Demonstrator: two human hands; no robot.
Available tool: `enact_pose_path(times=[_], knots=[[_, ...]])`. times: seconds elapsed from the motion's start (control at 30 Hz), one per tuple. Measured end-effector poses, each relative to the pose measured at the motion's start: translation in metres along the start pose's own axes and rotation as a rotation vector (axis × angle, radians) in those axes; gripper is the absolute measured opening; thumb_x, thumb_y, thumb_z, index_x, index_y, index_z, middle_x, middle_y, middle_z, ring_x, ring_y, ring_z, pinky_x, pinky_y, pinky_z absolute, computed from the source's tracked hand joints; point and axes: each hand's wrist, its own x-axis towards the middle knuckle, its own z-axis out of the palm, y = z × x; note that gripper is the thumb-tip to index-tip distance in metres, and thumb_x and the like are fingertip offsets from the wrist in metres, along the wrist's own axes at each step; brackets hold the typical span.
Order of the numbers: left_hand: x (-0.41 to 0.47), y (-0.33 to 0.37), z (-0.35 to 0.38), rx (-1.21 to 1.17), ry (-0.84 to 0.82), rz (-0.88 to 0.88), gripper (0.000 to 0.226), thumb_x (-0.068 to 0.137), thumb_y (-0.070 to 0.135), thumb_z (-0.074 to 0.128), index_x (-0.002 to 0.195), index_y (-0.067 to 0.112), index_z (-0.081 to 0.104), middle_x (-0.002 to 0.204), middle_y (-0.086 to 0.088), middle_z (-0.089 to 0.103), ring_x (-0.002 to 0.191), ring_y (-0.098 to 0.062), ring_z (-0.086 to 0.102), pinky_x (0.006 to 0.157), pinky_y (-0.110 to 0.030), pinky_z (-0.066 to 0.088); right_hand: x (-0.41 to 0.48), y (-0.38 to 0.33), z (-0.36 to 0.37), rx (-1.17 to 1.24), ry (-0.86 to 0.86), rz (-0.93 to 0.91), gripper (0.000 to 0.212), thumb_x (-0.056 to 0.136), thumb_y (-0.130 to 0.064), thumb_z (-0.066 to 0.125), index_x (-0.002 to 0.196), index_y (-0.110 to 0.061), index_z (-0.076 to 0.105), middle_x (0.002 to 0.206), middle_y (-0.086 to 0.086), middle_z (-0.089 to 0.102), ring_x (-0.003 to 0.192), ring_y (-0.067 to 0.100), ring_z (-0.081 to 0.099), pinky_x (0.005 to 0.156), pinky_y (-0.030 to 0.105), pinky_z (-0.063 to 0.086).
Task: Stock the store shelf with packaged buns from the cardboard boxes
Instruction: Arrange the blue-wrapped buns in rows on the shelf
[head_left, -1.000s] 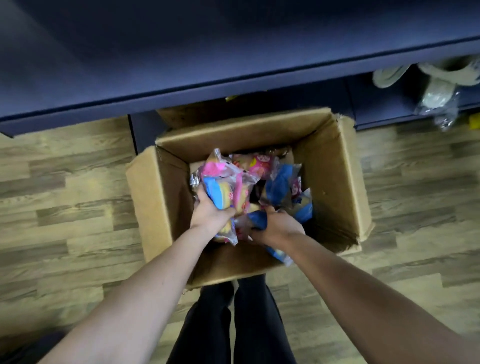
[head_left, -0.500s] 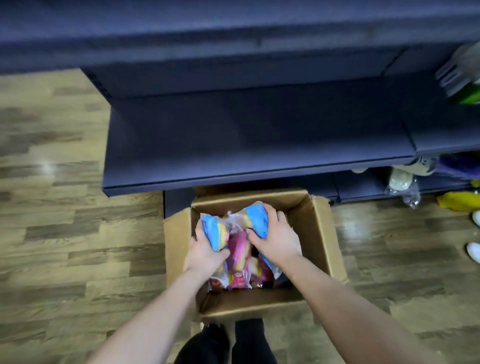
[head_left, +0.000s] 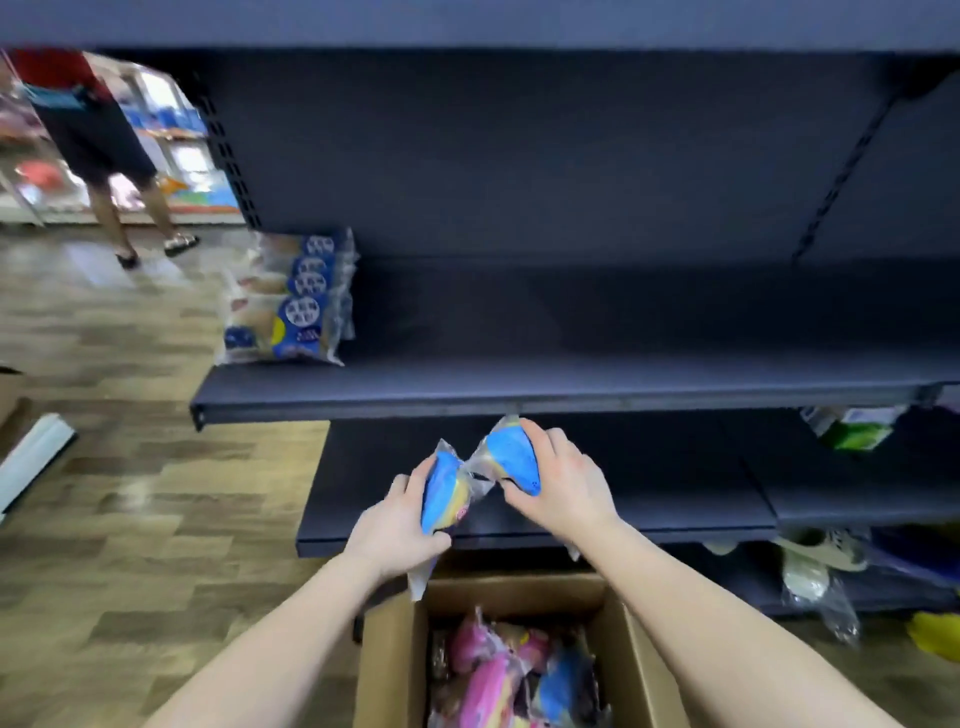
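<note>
Holding two blue bun packs over the cardboard box (head_left: 389, 670), in front of the lower shelf (head_left: 649, 483).

Left hand (head_left: 395, 525): fingers (head_left: 408, 486) curled round the left blue pack (head_left: 441, 488), thumb beneath it, pack near upright. Right hand (head_left: 563, 483): fingers (head_left: 550, 441) wrapped over the top of the right blue pack (head_left: 511, 457), pack tilted. The clear wrapper ends of the two packs meet between the hands. Both packs are off the shelves, above the far edge of the box and just before the front edge of the lower shelf. The box stands open on the wood floor (head_left: 156, 519), with pink and blue packs (head_left: 488, 675) heaped inside. Middle shelf (head_left: 519, 384): a row of blue-labelled bun packs (head_left: 293, 301) stands at its left end. Another person (head_left: 98, 140) stands on the floor far beyond that left end, blurred.
</note>
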Motion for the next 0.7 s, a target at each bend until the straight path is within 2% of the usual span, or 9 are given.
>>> enact_pose_path(times=[0.1, 0.2, 0.3, 0.4, 0.5, 0.63, 0.7], knots=[[0.000, 0.006, -0.041, 0.091, 0.049, 0.096, 0.095, 0.069, 0.042, 0.059, 0.148, 0.040, 0.006, 0.127, 0.006, 0.043, 0.097, -0.022, 0.061, 0.076, -0.030, 0.047, 0.009, -0.003, -0.030, -0.013, -0.065, -0.044, 0.076, 0.082, -0.060, 0.051, 0.146, -0.031, 0.021, 0.122, -0.003, 0.048, 0.107, 0.021, 0.056, 0.083, 0.032, 0.048], [0.000, 0.010, -0.073, 0.202, 0.038, 0.195, 0.092, 0.065, 0.048, 0.055, 0.146, 0.043, 0.011, 0.130, 0.007, 0.047, 0.103, -0.024, 0.060, 0.082, -0.032, 0.048, 0.020, -0.002, -0.052, 0.107, -0.162, -0.054, 0.074, 0.080, -0.059, 0.056, 0.142, -0.032, 0.028, 0.126, -0.001, 0.051, 0.115, 0.022, 0.053, 0.093, 0.032, 0.044], [0.001, 0.012, -0.097, 0.311, 0.040, 0.300, 0.089, 0.062, 0.052, 0.049, 0.144, 0.043, 0.016, 0.132, 0.006, 0.050, 0.111, -0.022, 0.057, 0.086, -0.032, 0.048, 0.028, -0.001, -0.070, 0.070, -0.203, -0.141, 0.072, 0.077, -0.060, 0.056, 0.139, -0.034, 0.032, 0.123, 0.000, 0.054, 0.114, 0.022, 0.053, 0.093, 0.032, 0.042], [0.008, 0.013, -0.123, 0.312, 0.098, 0.357, 0.085, 0.063, 0.051, 0.050, 0.142, 0.045, 0.020, 0.133, 0.008, 0.049, 0.113, -0.020, 0.056, 0.088, -0.032, 0.047, 0.039, -0.010, -0.090, 0.113, -0.118, -0.196, 0.075, 0.066, -0.069, 0.046, 0.134, -0.039, 0.036, 0.118, -0.004, 0.055, 0.109, 0.020, 0.056, 0.091, 0.031, 0.045], [0.022, 0.015, -0.147, 0.280, 0.193, 0.378, 0.082, 0.068, 0.047, 0.055, 0.143, 0.042, 0.021, 0.129, 0.008, 0.049, 0.102, -0.022, 0.060, 0.078, -0.032, 0.048, 0.060, -0.024, -0.109, 0.134, 0.035, -0.174, 0.065, 0.074, -0.060, 0.056, 0.133, -0.041, 0.036, 0.115, -0.006, 0.052, 0.100, 0.019, 0.059, 0.085, 0.034, 0.049], [0.043, 0.017, -0.158, 0.346, 0.301, 0.323, 0.079, 0.076, 0.043, 0.056, 0.146, 0.034, 0.019, 0.125, 0.002, 0.046, 0.089, -0.026, 0.062, 0.061, -0.030, 0.042, 0.086, -0.041, -0.112, 0.060, 0.178, -0.023, 0.065, 0.081, -0.054, 0.058, 0.139, -0.038, 0.034, 0.116, 0.000, 0.052, 0.098, 0.025, 0.060, 0.080, 0.036, 0.051], [0.056, 0.017, -0.155, 0.391, 0.325, 0.273, 0.078, 0.078, 0.041, 0.055, 0.147, 0.031, 0.018, 0.126, -0.002, 0.046, 0.090, -0.028, 0.062, 0.059, -0.030, 0.039, 0.097, -0.045, -0.104, -0.039, 0.194, 0.097, 0.067, 0.084, -0.054, 0.055, 0.142, -0.032, 0.031, 0.118, 0.005, 0.052, 0.103, 0.028, 0.058, 0.079, 0.036, 0.050]])
